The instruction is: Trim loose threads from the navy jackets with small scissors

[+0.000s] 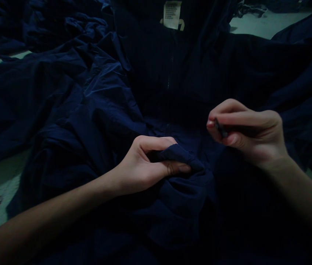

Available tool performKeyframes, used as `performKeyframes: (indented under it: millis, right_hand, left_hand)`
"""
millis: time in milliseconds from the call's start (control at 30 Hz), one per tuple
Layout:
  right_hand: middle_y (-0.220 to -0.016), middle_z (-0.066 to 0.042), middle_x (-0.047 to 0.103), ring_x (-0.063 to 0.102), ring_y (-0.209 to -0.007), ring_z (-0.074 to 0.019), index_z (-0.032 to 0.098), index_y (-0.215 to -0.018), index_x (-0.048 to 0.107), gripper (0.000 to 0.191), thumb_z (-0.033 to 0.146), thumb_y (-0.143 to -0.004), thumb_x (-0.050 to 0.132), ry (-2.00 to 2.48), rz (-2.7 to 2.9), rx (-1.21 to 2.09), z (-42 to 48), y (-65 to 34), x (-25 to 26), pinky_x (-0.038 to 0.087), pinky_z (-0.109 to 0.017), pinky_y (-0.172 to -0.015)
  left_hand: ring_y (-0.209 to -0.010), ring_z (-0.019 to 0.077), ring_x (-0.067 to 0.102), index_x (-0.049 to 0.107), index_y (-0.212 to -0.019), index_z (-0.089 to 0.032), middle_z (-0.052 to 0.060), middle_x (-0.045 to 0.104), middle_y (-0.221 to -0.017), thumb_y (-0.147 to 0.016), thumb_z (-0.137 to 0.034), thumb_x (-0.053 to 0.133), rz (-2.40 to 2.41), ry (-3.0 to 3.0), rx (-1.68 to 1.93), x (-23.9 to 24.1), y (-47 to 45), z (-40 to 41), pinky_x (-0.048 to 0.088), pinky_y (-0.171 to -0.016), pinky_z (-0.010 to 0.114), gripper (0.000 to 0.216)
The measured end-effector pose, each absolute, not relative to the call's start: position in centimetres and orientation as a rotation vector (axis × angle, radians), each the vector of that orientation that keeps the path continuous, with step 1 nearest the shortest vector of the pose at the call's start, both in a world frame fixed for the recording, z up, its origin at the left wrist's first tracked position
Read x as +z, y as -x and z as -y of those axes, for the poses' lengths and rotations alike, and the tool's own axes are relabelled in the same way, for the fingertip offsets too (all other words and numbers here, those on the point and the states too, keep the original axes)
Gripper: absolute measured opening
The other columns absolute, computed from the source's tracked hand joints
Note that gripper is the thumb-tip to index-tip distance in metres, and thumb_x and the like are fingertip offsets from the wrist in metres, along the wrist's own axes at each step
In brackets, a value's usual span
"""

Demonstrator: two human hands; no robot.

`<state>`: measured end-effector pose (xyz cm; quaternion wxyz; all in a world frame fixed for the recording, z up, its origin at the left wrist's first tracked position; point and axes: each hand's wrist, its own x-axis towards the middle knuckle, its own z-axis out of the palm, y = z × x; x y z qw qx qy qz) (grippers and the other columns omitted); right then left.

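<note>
A dark blue garment (147,99) covers most of the view, spread and rumpled in front of the person and running out past the left, right, top and bottom edges. Its lower right part sinks into near-black shadow, so the folds there are hard to make out, and I cannot tell whether the bunched cloth (62,29) at upper left belongs to it or is a separate piece. Under the cloth, a pale greenish surface (4,184) shows only in patches near the sides and at upper right. The left hand (150,163), its forearm cut off at the lower left, is clamped on a raised fold (186,158) of the garment, thumb on the near side; the fold hides most of the fingers' ends. The right hand (252,134), its forearm cut off at the right edge, is well apart from the left and held above the cloth, thumb and fingers pinched together. Up the garment's middle runs a thin zip-like line (168,82), partly lost in the dark. Near the top sits a white label (171,14), its print too small to read. Between the right hand's fingertips is a small dark object (221,128), blurred and partly covered, its kind unclear
</note>
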<state>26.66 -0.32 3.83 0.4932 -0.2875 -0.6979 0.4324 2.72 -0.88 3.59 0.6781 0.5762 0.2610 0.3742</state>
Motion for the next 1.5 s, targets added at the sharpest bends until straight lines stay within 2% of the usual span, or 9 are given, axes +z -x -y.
performKeyframes:
  millis: [333, 467, 600, 700, 767, 867, 967, 1133, 1500]
  right_hand:
    - [-0.109, -0.006, 0.074, 0.070, -0.091, -0.0173, 0.030, -0.121, 0.078, 0.025, 0.033, -0.097, 0.071, 0.802, 1.688, 1.301, 1.5, -25.6, 4.4, 0.060, -0.028, -0.076]
    - [-0.099, -0.003, 0.074, 0.070, -0.084, -0.0155, 0.027, -0.119, 0.076, 0.026, 0.035, -0.094, 0.075, 0.873, 1.731, 1.383, 2.4, -24.7, 4.7, 0.059, -0.026, -0.071]
    - [-0.104, -0.004, 0.075, 0.069, -0.082, -0.0138, 0.023, -0.124, 0.073, 0.028, 0.029, -0.096, 0.071, 0.876, 1.876, 1.325, 2.4, -24.2, 4.4, 0.056, -0.024, -0.068]
    - [-0.089, -0.001, 0.069, 0.061, -0.072, -0.0098, 0.018, -0.113, 0.074, 0.020, 0.024, -0.094, 0.072, 0.912, 1.959, 1.195, 2.0, -24.2, 4.3, 0.049, -0.020, -0.061]
    - [-0.078, 0.002, 0.060, 0.053, -0.064, -0.0075, 0.016, -0.098, 0.071, 0.012, 0.023, -0.091, 0.076, 0.980, 1.961, 1.183, 1.8, -24.2, 4.3, 0.043, -0.018, -0.055]
    - [-0.080, 0.003, 0.053, 0.048, -0.066, -0.0078, 0.018, -0.085, 0.060, 0.019, 0.026, -0.090, 0.076, 0.966, 1.925, 1.266, 1.7, -24.4, 4.4, 0.041, -0.020, -0.057]
    - [-0.088, 0.000, 0.055, 0.052, -0.076, -0.0115, 0.019, -0.089, 0.058, 0.021, 0.034, -0.097, 0.070, 0.865, 1.825, 1.371, 1.8, -24.8, 4.2, 0.045, -0.024, -0.066]
    - [-0.073, 0.003, 0.047, 0.044, -0.065, -0.0114, 0.021, -0.086, 0.058, 0.031, 0.046, -0.097, 0.070, 0.872, 1.661, 1.428, 2.1, -25.5, 3.7, 0.033, -0.025, -0.055]
    - [-0.064, 0.003, 0.046, 0.037, -0.056, -0.0093, 0.020, -0.075, 0.059, 0.040, 0.052, -0.096, 0.070, 0.957, 1.585, 1.362, 2.2, -25.2, 4.5, 0.029, -0.026, -0.050]
  left_hand:
    - [-0.068, 0.0140, 0.070, 0.082, -0.076, -0.014, 0.003, 0.075, -0.073, -0.073, -0.015, 0.093, -0.601, -1.315, 0.843, 3.7, -2.8, 0.9, 0.060, -0.066, 0.020, 0.012]
    - [-0.073, 0.0161, 0.074, 0.080, -0.079, -0.013, 0.004, 0.079, -0.080, -0.075, -0.009, 0.090, -0.581, -1.422, 0.836, 3.5, -2.7, 1.1, 0.062, -0.072, 0.022, 0.011]
    - [-0.081, 0.0172, 0.077, 0.080, -0.090, -0.012, 0.004, 0.081, -0.087, -0.082, -0.010, 0.083, -0.603, -1.601, 0.793, 3.4, -2.6, 1.3, 0.061, -0.076, 0.021, 0.009]
    - [-0.095, 0.0194, 0.078, 0.080, -0.098, -0.014, 0.004, 0.082, -0.098, -0.084, -0.010, 0.082, -0.659, -1.622, 0.722, 3.5, -2.6, 1.3, 0.061, -0.086, 0.022, 0.015]
    - [-0.098, 0.0213, 0.078, 0.080, -0.092, -0.013, 0.006, 0.082, -0.103, -0.078, -0.012, 0.088, -0.732, -1.626, 0.752, 3.6, -2.5, 1.3, 0.060, -0.089, 0.024, 0.016]
    - [-0.083, 0.0186, 0.074, 0.075, -0.078, -0.011, 0.006, 0.080, -0.090, -0.068, -0.019, 0.096, -0.852, -1.632, 0.764, 4.0, -2.4, 1.0, 0.057, -0.075, 0.023, 0.024]
    - [-0.070, 0.0119, 0.065, 0.071, -0.078, -0.012, 0.000, 0.072, -0.075, -0.068, -0.022, 0.096, -0.811, -1.581, 0.652, 4.9, -2.2, 0.8, 0.051, -0.064, 0.018, 0.028]
    - [-0.063, 0.0092, 0.058, 0.070, -0.081, -0.013, -0.004, 0.066, -0.072, -0.068, -0.020, 0.093, -0.866, -1.553, 0.391, 6.4, -1.9, 0.7, 0.044, -0.052, 0.015, 0.027]
    - [-0.058, 0.0089, 0.055, 0.070, -0.074, -0.012, -0.002, 0.062, -0.066, -0.080, -0.025, 0.085, -0.810, -1.534, 0.409, 6.8, -1.4, 0.9, 0.043, -0.048, 0.015, 0.020]
